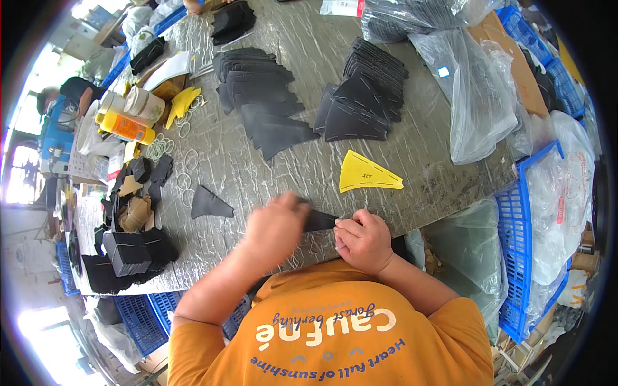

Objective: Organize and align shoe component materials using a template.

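A dark leather-like cut piece (318,221) lies at the table's near edge between my hands. My right hand (367,243) is closed in a pinch on its narrow right end. Something pale shows by those fingertips, too small to name. Over the piece's left end is my left hand (277,226), smeared by motion, so its fingers do not read clearly. A single dark cut piece (211,202) lies flat to the left. Beyond my right hand rests a yellow template (368,173) with slots and handwritten marks.
Two fanned stacks of dark pieces, a left stack (257,90) and a right stack (364,96), lie farther back. Rubber bands (159,148), a yellow bottle (125,127) and bundled black pieces (127,252) sit at left. Plastic bags (470,96) and a blue crate (515,257) are at right.
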Motion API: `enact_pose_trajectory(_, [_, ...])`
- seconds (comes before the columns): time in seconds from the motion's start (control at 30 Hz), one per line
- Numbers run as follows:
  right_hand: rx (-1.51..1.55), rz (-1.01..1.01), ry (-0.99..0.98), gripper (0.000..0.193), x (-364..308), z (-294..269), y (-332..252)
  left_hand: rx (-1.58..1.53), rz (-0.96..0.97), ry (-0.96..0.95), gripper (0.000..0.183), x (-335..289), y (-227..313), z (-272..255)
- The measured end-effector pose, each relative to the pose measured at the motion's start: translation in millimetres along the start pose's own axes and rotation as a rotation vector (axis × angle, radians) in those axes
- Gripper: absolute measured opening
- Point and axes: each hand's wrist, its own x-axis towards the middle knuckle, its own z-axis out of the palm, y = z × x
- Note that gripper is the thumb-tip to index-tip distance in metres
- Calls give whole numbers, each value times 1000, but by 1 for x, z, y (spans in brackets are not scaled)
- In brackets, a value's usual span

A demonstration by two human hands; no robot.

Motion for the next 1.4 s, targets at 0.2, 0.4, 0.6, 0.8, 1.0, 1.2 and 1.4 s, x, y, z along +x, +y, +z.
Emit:
enact_pose_trajectory(0.2, [-19,3,-14,20,3,0,-2,-47,130,70,40,-5,10,17])
enact_pose_trajectory(0.4, [-8,11,-27,18,1,3,-2,36,128,-3,31,2,31,19])
enact_pose_trajectory(0.6, [-10,-12,-6,18,-1,0,-3,-47,70,85,46,-17,-25,20])
enact_pose_trajectory(0.8, [-9,-10,-5,18,-2,5,2,-4,-53,171,47,-21,-24,8])
enact_pose_trajectory(1.0, [-3,-7,-6,16,-2,5,-3,138,-197,41,40,-23,-59,21])
enact_pose_trajectory(1.2, [3,138,-36,22,19,-18,5,265,-559,520,36,-39,-176,-2])
enact_pose_trajectory(1.4, [-233,544,-149,44,38,-45,65,-264,-80,492,20,-67,-75,41])
